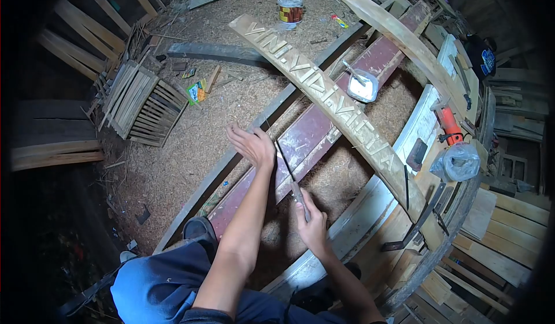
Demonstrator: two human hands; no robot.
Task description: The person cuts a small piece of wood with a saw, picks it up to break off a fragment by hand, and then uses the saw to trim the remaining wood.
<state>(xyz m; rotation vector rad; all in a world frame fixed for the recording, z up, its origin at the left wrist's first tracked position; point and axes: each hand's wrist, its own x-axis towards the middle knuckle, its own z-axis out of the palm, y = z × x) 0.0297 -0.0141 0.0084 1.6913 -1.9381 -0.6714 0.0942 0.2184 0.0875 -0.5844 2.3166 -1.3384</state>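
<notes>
My right hand [312,220] is closed around the handle of a thin, dark-bladed hand tool [285,157] that looks like a file. Its blade points away from me over a worn maroon plank [306,133]. Close to the blade's far end is my left hand [252,145], its fingers spread; whether its palm side touches the blade or anything else is hidden. Beyond both hands, a long pale board [315,87] with raised carved letters lies across the plank. A clear tub of white stuff [362,86] with a stick in it stands beside the lettered board.
A curved wooden piece [399,35] lies at the upper right. An orange power tool [448,124], a plastic bag [459,162] and a frame saw [419,223] rest on the right. A paint can [290,9] and slatted wood bundle [136,101] stand on the sawdust-covered ground.
</notes>
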